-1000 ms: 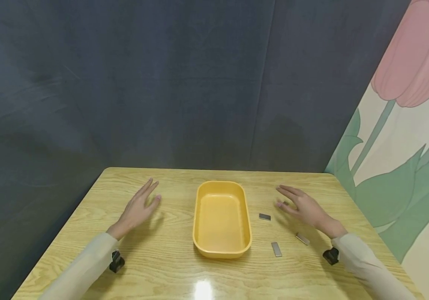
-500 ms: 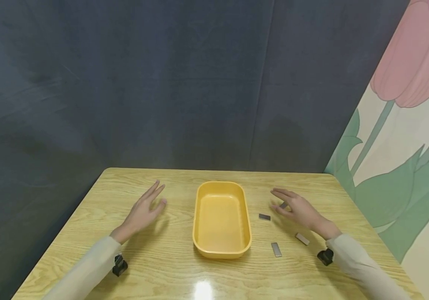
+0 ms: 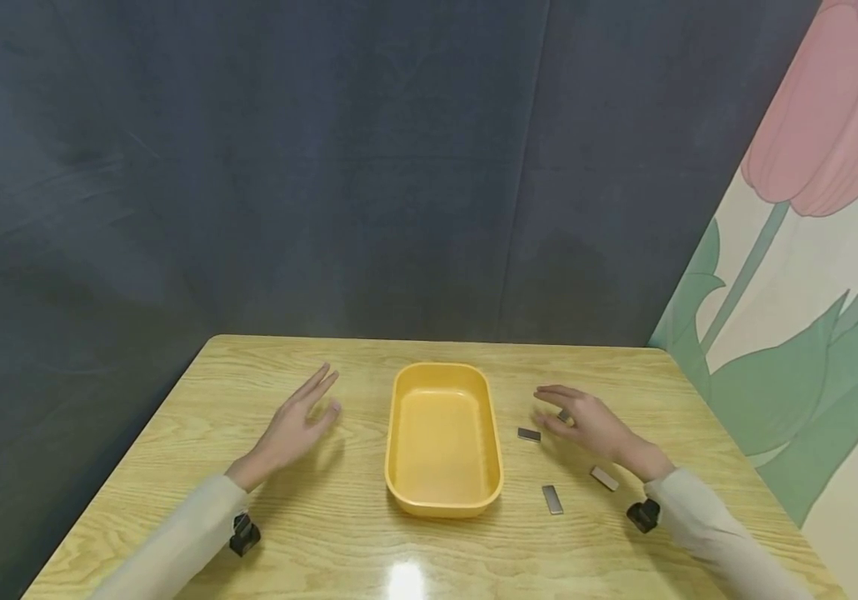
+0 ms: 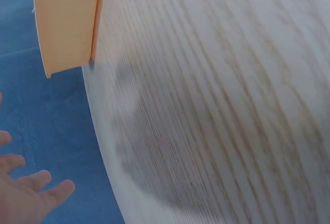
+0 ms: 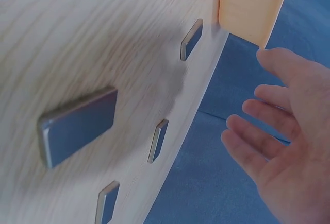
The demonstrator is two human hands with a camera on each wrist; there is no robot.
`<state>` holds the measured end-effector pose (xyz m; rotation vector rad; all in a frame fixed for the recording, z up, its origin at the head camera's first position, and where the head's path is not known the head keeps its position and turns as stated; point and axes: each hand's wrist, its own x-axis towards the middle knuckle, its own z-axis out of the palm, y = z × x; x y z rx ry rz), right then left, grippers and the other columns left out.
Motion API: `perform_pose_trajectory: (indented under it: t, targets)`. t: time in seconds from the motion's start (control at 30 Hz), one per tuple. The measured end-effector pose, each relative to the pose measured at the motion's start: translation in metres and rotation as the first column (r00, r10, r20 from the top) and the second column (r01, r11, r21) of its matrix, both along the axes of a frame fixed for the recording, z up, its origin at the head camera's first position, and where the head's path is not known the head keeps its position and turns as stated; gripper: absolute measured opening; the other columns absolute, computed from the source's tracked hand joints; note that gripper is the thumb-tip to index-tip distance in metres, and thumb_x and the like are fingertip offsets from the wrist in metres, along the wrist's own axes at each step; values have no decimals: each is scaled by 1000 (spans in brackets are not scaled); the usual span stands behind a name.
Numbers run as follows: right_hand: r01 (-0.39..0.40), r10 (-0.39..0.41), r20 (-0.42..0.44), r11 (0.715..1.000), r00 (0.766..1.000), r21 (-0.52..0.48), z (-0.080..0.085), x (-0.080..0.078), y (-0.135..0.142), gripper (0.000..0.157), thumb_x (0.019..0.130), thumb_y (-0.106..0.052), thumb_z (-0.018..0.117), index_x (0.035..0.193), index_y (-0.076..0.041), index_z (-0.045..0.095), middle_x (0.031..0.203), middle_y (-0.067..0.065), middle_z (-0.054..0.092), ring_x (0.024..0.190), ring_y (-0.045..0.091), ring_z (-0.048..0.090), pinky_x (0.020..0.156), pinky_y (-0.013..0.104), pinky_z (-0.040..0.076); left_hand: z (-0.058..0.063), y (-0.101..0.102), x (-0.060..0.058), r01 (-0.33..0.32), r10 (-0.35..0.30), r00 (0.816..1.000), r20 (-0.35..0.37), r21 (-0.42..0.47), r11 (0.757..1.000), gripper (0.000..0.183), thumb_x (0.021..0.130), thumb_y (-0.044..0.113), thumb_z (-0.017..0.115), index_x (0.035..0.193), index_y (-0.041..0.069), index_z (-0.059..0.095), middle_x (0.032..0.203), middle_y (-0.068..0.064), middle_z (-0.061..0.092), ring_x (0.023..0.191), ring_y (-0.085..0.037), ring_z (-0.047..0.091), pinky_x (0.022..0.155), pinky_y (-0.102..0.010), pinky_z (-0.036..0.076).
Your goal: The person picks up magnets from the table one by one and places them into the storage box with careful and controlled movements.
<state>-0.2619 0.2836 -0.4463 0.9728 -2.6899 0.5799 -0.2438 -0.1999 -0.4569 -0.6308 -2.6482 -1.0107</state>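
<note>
Several small flat metal bars, grey and rectangular, lie on the table to the right of the yellow tray (image 3: 444, 510). In the head view one bar (image 3: 529, 434) is beside the tray, another bar (image 3: 552, 499) lies nearer the front, and a third bar (image 3: 605, 478) is below my right wrist. My right hand (image 3: 596, 427) hovers over the far bar (image 3: 564, 415), partly hiding it. The right wrist view shows this hand (image 5: 296, 141) holding nothing, its fingers spread and slightly bent. Left of the tray, my left hand (image 3: 286, 435) hovers with extended fingers and nothing in it.
The light wood table (image 3: 339, 533) has a dark blue curtain (image 3: 399, 183) behind it. On the right is a wall (image 3: 774, 275) painted with tulips. A black wrist camera (image 3: 245, 534) hangs below the left sleeve, another camera (image 3: 644, 515) below the right.
Both hands have drifted inward toward the tray, the right one also slightly lower in the head view. More of the far bar now shows beside the right thumb. Tray and bars stay put.
</note>
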Motion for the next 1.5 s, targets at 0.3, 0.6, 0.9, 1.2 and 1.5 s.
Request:
perform_pose_trajectory:
  t: [0.3, 0.6, 0.9, 1.2, 1.5]
  targets:
    - [-6, 7, -12, 999, 1000, 42, -3, -2, -5, 42, 91, -15, 74, 125, 7, 64, 125, 22, 63, 112, 38, 62, 90, 50, 55, -2, 7, 4, 42, -42, 999, -4, -24, 999, 58, 104, 30, 51, 155, 8, 34, 163, -10, 19, 142, -42, 28, 109, -67, 29]
    - [-18, 17, 15, 997, 1000, 73, -4, 0, -10, 36, 91, -15, 73, 120, 5, 68, 120, 20, 65, 109, 36, 64, 89, 49, 55, -2, 19, 9, 88, -88, 996, -8, -20, 996, 58, 103, 27, 54, 156, 11, 33, 163, -7, 19, 143, -37, 29, 111, -62, 28]
    - [-66, 64, 23, 994, 998, 92, -5, 0, -10, 35, 91, -14, 73, 118, 6, 68, 116, 18, 66, 105, 34, 65, 85, 47, 57, -4, 30, 13, 127, -127, 992, 6, -5, 992, 59, 103, 26, 55, 155, 11, 34, 163, -4, 20, 143, -36, 30, 110, -63, 29]
    - [-103, 99, 43, 990, 994, 98, -7, 0, -12, 32, 90, -11, 74, 116, 6, 68, 113, 18, 66, 101, 33, 65, 81, 44, 59, -8, 38, 13, 163, -164, 985, 46, 18, 986, 60, 103, 32, 54, 156, 15, 32, 163, 0, 18, 145, -32, 27, 113, -59, 27]
    - [-163, 161, 28, 980, 987, 116, -12, -4, -16, 27, 88, -9, 75, 110, 7, 70, 108, 18, 67, 96, 32, 66, 78, 43, 59, -16, 43, 13, 212, -213, 976, 55, 22, 977, 61, 103, 26, 55, 157, 17, 30, 163, 1, 15, 145, -32, 25, 111, -61, 28]
